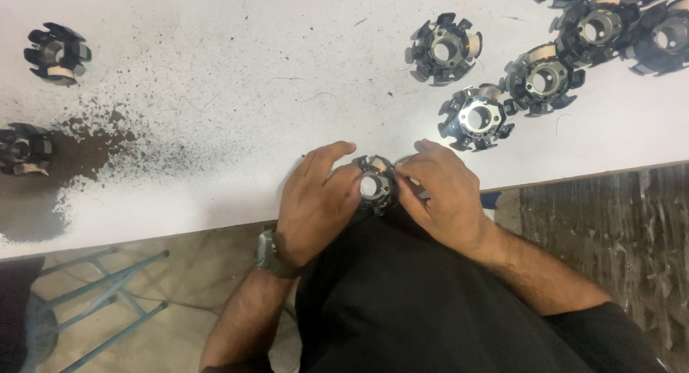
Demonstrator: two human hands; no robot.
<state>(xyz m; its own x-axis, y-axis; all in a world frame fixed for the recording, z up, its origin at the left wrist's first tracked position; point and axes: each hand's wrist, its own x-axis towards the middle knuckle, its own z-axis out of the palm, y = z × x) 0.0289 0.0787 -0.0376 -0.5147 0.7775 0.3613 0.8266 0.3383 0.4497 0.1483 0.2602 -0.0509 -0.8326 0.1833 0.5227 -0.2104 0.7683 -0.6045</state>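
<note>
Both hands hold one small black stator core with a round metal hole, at the near edge of the white table. My left hand cups it from the left, fingers curled over its rim. My right hand pinches its right side with fingertips. A watch sits on my left wrist. Whether wire runs between my fingers is too small to tell.
Several more stator cores lie at the upper right, the nearest just beyond my right hand. Two others sit at the far left by a dark worn patch. A blue stool frame stands below left.
</note>
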